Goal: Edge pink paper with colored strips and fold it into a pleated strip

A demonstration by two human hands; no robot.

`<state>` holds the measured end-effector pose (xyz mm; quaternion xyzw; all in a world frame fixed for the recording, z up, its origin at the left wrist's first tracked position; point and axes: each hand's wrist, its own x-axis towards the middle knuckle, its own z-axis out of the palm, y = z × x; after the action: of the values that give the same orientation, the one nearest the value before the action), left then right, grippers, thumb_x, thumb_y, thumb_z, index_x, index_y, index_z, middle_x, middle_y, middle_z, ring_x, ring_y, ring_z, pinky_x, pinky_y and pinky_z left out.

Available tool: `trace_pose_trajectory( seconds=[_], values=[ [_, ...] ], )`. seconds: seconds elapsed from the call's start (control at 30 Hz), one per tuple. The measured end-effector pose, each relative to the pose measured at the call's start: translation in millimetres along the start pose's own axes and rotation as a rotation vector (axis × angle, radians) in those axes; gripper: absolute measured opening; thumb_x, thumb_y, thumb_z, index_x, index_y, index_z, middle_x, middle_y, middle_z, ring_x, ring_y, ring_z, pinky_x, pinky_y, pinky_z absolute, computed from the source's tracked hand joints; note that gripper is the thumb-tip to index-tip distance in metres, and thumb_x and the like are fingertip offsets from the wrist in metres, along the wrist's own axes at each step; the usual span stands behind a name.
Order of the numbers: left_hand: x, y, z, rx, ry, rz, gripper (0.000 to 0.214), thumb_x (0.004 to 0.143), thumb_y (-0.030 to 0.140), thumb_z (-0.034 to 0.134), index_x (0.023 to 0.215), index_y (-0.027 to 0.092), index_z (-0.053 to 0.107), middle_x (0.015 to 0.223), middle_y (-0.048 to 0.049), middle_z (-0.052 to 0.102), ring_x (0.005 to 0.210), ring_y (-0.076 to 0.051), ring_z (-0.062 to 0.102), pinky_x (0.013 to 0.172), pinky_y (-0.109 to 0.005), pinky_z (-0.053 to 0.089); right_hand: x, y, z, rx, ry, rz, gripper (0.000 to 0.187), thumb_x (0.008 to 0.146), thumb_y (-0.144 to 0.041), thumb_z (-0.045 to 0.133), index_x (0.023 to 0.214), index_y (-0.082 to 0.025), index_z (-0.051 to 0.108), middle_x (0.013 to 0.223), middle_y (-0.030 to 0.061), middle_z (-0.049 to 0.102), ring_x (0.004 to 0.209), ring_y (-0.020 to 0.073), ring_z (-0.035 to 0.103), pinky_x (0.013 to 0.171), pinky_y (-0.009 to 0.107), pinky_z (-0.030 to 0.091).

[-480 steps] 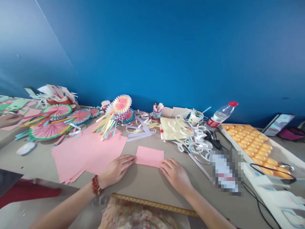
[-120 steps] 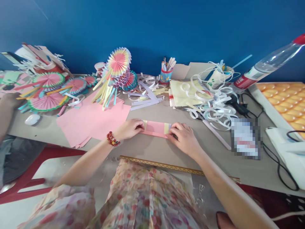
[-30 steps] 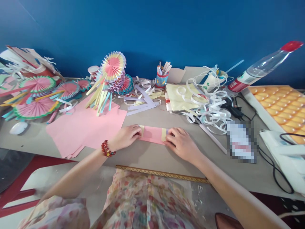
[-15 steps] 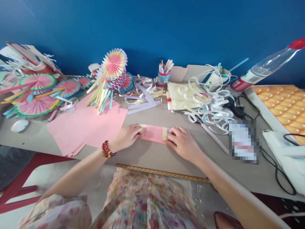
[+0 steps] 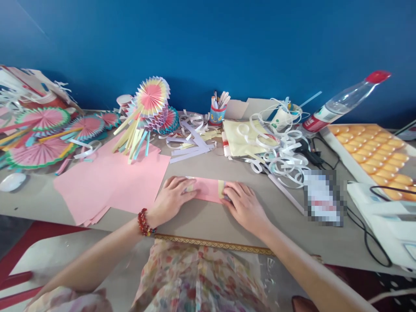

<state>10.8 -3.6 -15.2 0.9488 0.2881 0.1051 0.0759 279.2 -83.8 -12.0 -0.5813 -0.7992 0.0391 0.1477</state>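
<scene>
A folded strip of pink paper with yellow bands at its ends lies on the grey table in front of me. My left hand lies over its left end, fingers pressed down on the paper. My right hand presses on its right end, fingers curled onto the yellow band. A red bead bracelet sits on my left wrist.
A stack of pink sheets lies to the left. Behind are paper fans, a pen cup, white paper curls, yellow sheets, a plastic bottle and an orange tray. Cables run at right.
My hands have stayed on the ends of the folded strip, the left sliding a little further over it. The view has shifted slightly downward and left.
</scene>
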Motion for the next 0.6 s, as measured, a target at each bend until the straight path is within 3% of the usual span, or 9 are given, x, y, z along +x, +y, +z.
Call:
trace_pose_trajectory(
  seconds=[0.1, 0.2, 0.33, 0.47, 0.6],
  values=[
    [-1.7, 1.6, -0.5, 0.07, -0.07, 0.097, 0.041, 0.1, 0.015, 0.038, 0.134, 0.033, 0.053, 0.149, 0.0013, 0.045, 0.138, -0.025, 0.033, 0.114, -0.051, 0.02, -2.2, -4.3, 2.3, -0.02, 0.03, -0.053, 0.02, 0.096, -0.014, 0.048, 0.104, -0.023, 0.064, 0.125, 0.0078, 0.059, 0.117, 0.0246, 0.049, 0.104, 0.042, 0.036],
    [-5.8, 4.6, -3.8, 0.107, -0.133, 0.111, 0.045, 0.101, 0.018, 0.035, 0.144, 0.03, 0.043, 0.154, 0.0022, 0.038, 0.145, -0.025, 0.022, 0.118, -0.052, 0.008, -3.8, -6.2, 2.3, -0.045, 0.025, -0.095, 0.025, 0.093, -0.01, 0.05, 0.103, -0.025, 0.067, 0.124, 0.0058, 0.061, 0.117, 0.0246, 0.049, 0.107, 0.043, 0.035],
    [-13.4, 5.2, -7.0, 0.1, -0.159, 0.119, 0.059, 0.101, 0.041, 0.036, 0.155, 0.024, 0.018, 0.159, -0.0014, 0.025, 0.149, -0.027, 0.013, 0.119, -0.052, -0.005, -6.3, -5.7, -1.3, -0.029, 0.005, -0.117, 0.029, 0.093, -0.011, 0.048, 0.109, -0.026, 0.067, 0.122, 0.0043, 0.064, 0.116, 0.0235, 0.05, 0.108, 0.044, 0.035],
    [-15.3, 2.2, -8.9, 0.064, -0.184, 0.146, 0.079, 0.095, 0.063, 0.035, 0.156, 0.022, 0.007, 0.16, -0.0052, 0.023, 0.148, -0.027, 0.015, 0.12, -0.051, -0.004, -15.0, -1.7, -6.2, 0.009, -0.055, -0.128, 0.034, 0.096, -0.021, 0.045, 0.126, -0.025, 0.061, 0.136, 0.0043, 0.058, 0.124, 0.0248, 0.047, 0.108, 0.047, 0.036],
    [-14.9, 0.6, -7.7, 0.045, -0.191, 0.146, 0.082, 0.094, 0.066, 0.035, 0.156, 0.022, 0.006, 0.159, -0.007, 0.024, 0.147, -0.027, 0.02, 0.12, -0.05, -0.002, -28.3, 5.4, -6.1, -0.074, -0.12, -0.187, 0.053, 0.096, -0.039, 0.05, 0.146, -0.025, 0.041, 0.151, 0.003, 0.043, 0.137, 0.0298, 0.036, 0.11, 0.052, 0.032]
  ],
)
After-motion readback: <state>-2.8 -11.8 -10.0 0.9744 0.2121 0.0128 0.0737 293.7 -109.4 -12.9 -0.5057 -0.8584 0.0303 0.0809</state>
